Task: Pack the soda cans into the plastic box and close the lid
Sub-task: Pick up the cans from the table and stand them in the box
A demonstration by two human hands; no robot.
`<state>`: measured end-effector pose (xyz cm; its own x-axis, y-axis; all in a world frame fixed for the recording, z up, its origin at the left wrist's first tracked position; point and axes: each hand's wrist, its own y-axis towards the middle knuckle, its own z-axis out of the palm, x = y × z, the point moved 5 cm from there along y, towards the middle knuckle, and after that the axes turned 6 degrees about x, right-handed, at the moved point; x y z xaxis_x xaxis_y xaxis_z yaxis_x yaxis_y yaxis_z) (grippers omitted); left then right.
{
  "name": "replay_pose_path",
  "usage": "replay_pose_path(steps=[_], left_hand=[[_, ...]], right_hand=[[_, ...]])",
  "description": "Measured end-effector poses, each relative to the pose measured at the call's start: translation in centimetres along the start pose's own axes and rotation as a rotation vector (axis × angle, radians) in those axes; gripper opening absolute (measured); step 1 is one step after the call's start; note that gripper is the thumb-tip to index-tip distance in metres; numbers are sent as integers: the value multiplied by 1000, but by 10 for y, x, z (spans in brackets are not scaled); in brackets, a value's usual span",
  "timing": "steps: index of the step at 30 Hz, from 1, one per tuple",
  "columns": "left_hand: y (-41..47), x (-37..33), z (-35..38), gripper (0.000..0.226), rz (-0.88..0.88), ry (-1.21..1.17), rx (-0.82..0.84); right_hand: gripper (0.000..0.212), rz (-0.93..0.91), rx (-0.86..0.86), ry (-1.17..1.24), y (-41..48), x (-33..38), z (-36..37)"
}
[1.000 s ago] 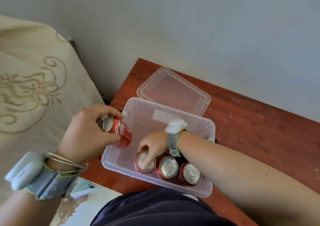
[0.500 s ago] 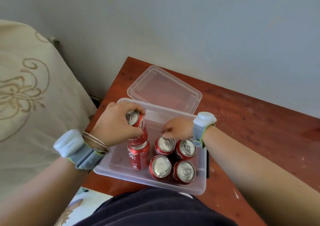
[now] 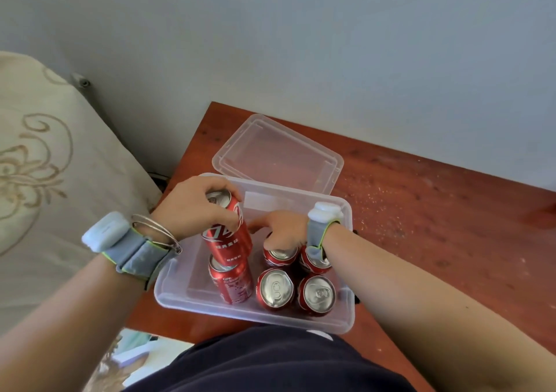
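Clear plastic box (image 3: pixel 168 294) sits on a reddish wooden table (image 3: pixel 436 211), near its front edge, lid off. Five red soda cans stand upright inside: a front row of three, namely one at left showing its printed side (image 3: pixel 233 283), a middle can (image 3: pixel 274 288) and a right can (image 3: pixel 319 294), both top-up; behind them two more, a rear middle can (image 3: pixel 278 256) and a rear right can (image 3: pixel 314 263), each partly hidden.

Left hand (image 3: pixel 192 208) is closed around the upper part of a sixth red can (image 3: pixel 230 235), fingers wrapped over its rim. This can is tilted slightly and hangs over the box, directly above the front left can (contact between the two cannot be judged).

Right hand (image 3: pixel 281 230) reaches into the box with fingers curled down onto the top of the rear middle can; whether it grips or merely rests there cannot be told.

Clear lid (image 3: pixel 276 154) lies flat on the table behind the box, just beside its far wall. Both wrists carry grey strapped bands; the left also has thin metal bangles (image 3: pixel 156 230). A cream embroidered cloth (image 3: pixel 39 181) lies to the left of the table.
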<state>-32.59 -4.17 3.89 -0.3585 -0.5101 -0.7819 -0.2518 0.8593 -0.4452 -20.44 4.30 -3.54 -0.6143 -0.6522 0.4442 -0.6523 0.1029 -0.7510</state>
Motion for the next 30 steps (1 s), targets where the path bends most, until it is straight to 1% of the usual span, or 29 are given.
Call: replay_pose_path(steps=[2,4,8,10,12,14,17,20,23,25,27,28,30], left_hand=[[-11,4,0,37,-18,-10,-13],[-22,9,1,38,-31,-24,-23],[-46,18,-2,40,-32,-13,-96],[-59,19,-8,41,-12,-2,-152],[-70,17,-18,38,24,8,-221],[-75,15,-29,41,64,6,-302],[-68,11,-34,43,117,50,-372],[-45,14,-22,46,129,168,-354],[-16,27,0,49,88,229,-309],[-4,35,15,50,48,307,-306],[6,38,26,50,31,394,-283],[11,40,31,50,25,372,-247],[19,45,44,49,20,313,-120]], right_hand=[[59,-11,-9,24,5,9,-5],[60,-17,15,18,10,16,-8],[54,-37,246,-129,20,34,6],[54,-45,301,-207,22,35,11],[58,-65,305,-247,24,33,11],[67,-76,303,-234,21,34,9],[71,-83,240,-264,14,35,5],[69,-112,148,-357,9,29,8],[64,-66,35,-437,-2,18,17],[58,-60,-42,-406,-13,14,23],[53,-79,-127,-320,-25,7,23],[51,-89,-166,-280,-31,4,20],[51,-85,-232,-208,-41,-4,10]])
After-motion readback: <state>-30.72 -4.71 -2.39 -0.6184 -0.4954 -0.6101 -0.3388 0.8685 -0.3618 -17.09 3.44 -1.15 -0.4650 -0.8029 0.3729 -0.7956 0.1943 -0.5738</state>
